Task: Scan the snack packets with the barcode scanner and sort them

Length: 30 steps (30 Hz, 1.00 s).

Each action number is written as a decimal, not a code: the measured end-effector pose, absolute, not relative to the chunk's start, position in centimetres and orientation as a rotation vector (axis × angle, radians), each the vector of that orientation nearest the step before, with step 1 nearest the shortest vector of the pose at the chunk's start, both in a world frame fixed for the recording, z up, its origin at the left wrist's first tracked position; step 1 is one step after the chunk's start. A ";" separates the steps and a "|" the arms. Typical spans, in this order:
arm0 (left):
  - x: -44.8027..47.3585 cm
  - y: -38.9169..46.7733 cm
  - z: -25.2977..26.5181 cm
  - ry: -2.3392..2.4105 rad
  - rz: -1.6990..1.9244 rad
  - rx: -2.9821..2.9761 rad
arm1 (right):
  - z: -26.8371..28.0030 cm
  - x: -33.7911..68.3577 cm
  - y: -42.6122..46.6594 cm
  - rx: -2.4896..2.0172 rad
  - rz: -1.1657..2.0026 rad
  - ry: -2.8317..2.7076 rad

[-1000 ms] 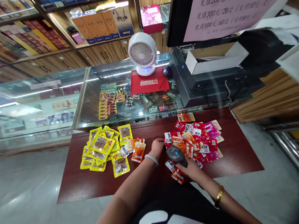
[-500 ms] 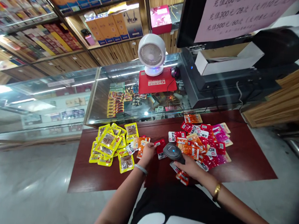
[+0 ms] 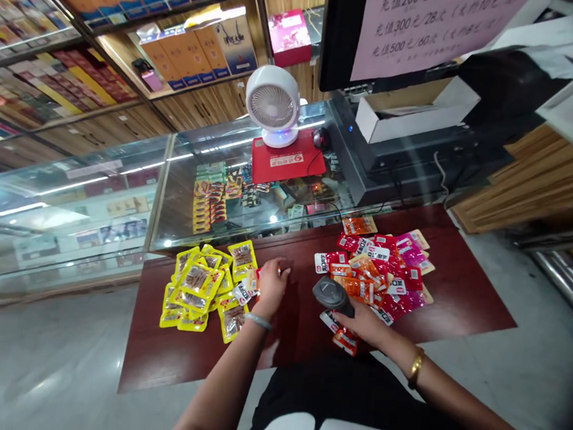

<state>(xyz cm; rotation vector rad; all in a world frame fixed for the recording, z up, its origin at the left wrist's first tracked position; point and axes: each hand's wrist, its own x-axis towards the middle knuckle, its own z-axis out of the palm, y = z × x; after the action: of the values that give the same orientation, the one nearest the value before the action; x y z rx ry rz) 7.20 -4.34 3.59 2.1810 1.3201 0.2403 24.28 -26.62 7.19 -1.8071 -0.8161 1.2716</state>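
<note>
I'm seemingly scanning packets: right hand gripping the scanner, left hand left of it, grip unclear; next probably needs another packet.

The monitor's pink sheet reads 300元/28次, 500元/60次 and, apparently, 200元/15次.

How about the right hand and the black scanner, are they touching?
Touching: the head view shows the right hand gripping the near end of the scanner.

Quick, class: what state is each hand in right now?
Left hand: beside the yellow packets; whether it grips anything cannot be told.
Right hand: closed, holding a dark handheld scanner.
</note>
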 end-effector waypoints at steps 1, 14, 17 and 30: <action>9.2 -4.8 3.1 1.193 0.209 2.200 | 7.1 24.4 -26.9 -1.823 1.264 -0.801; 16.4 -5.9 1.4 1.174 -0.289 2.102 | 6.6 25.3 -29.2 -1.935 1.167 -0.696; 13.0 -6.0 1.5 1.244 -0.222 1.992 | 6.9 25.3 -28.2 -1.904 1.150 -0.706; 2.1 -4.9 4.3 1.572 -0.093 1.950 | 7.9 24.0 -25.1 -1.773 1.273 -0.896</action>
<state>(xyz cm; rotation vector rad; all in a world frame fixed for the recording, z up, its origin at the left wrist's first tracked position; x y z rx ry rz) 2.10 -4.92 4.33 1.9501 1.5722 -0.0934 24.05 -25.14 7.92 -1.7734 -0.8959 1.2731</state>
